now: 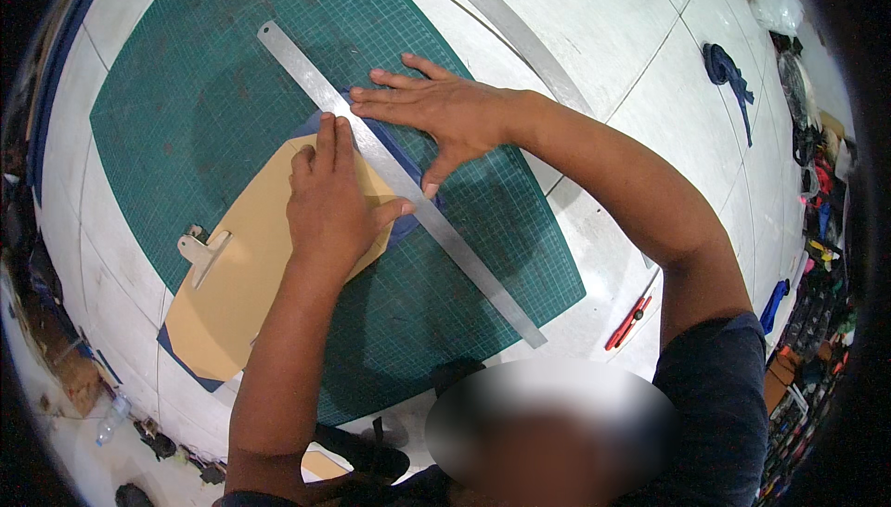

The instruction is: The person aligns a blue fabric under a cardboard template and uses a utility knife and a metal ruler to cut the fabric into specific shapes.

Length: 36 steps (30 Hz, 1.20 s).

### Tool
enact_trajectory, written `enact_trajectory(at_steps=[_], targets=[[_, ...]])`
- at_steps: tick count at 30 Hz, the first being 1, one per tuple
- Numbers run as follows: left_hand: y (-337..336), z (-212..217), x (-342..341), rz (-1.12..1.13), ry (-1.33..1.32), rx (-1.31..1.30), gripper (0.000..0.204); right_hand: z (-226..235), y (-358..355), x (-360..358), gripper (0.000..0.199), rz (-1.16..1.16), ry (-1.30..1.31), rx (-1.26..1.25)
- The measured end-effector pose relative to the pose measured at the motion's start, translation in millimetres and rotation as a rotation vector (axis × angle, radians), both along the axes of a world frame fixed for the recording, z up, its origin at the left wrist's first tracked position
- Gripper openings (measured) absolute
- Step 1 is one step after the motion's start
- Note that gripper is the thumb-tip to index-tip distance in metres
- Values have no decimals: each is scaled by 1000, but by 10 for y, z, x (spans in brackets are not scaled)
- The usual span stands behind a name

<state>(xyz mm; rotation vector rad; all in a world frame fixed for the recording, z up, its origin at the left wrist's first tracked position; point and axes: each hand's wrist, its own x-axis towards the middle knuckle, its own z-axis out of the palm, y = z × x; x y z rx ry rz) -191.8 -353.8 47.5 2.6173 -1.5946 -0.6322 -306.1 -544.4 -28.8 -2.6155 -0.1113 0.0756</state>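
Left to right: green cutting mat (139, 122) fills the centre-left of the frame, likely there as a working surface on the white tile. Dark blue fabric (190, 368) shows past the lower-left end of a tan board (237, 252) that lies over it, left of frame centre. Metal clip (206, 252) sits on the board's left edge, probably so board and fabric don't shift. Left hand (332, 205): open, fingers extended, thumb out to the side, over the board; index and middle tips at the ruler's near edge, thumb tip by the same edge lower down. Nothing gripped. Steel ruler (399, 177) runs diagonally from upper left to lower right, across the fabric at the board's right end; looks set as a straight reference. Right hand (441, 112): open, fingers spread, on the ruler's far side, fingertips and thumb close against that edge, fabric under it, nothing gripped. Both look like light steadying or aligning pressure; exact contact can't tell. Red cutter (629, 322) lies on the tile, lower right, within reach.
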Motion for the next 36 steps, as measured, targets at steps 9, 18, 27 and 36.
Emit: enact_trajectory(at_steps=[9,18,27,36], targets=[[-38,89,-10,31,39,7,120,7,35,0,142,-14,10,-34],[51,-130,41,-29,-17,-54,122,120,16,-34,137,-33,53,7],[329,-644,290,-161,-40,-305,127,586,1302,-1084,74,-762,220,293],[339,-640,310,-82,140,-391,110,209,2185,-1331,55,-1001,-43,100]])
